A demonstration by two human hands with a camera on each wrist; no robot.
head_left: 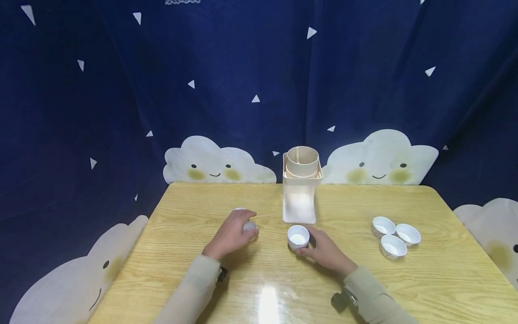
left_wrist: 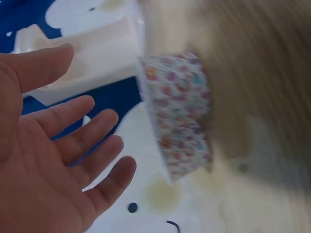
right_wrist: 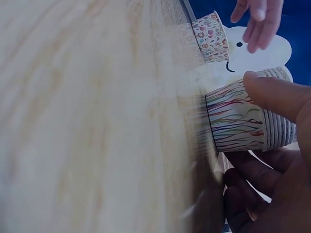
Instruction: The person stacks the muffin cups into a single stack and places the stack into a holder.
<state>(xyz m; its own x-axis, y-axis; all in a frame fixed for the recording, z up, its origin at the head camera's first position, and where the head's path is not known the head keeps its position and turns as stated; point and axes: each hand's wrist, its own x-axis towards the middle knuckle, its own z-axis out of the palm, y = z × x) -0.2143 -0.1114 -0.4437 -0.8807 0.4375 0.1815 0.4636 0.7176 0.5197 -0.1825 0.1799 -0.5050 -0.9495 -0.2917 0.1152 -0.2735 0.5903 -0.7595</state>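
Observation:
My right hand point(head_left: 328, 251) grips a stack of small paper cups point(head_left: 298, 237) standing on the table in front of the cream holder. In the right wrist view, the stack point(right_wrist: 235, 119) shows wavy coloured stripes and several nested rims, with the thumb point(right_wrist: 274, 94) along one side and the fingers on the other. My left hand point(head_left: 231, 234) hovers with spread fingers over floral-print paper cups point(head_left: 249, 226), partly hiding them. From the left wrist, those floral cups point(left_wrist: 177, 90) stand beyond the fingertips, apart from the palm.
A cream plastic holder point(head_left: 299, 204) with a round cylinder on top stands at the table's back middle. Three white-lined cups point(head_left: 393, 246) sit close together on the right of the wooden table point(head_left: 243, 292). A dark blue curtain point(head_left: 226, 67) with clouds hangs behind.

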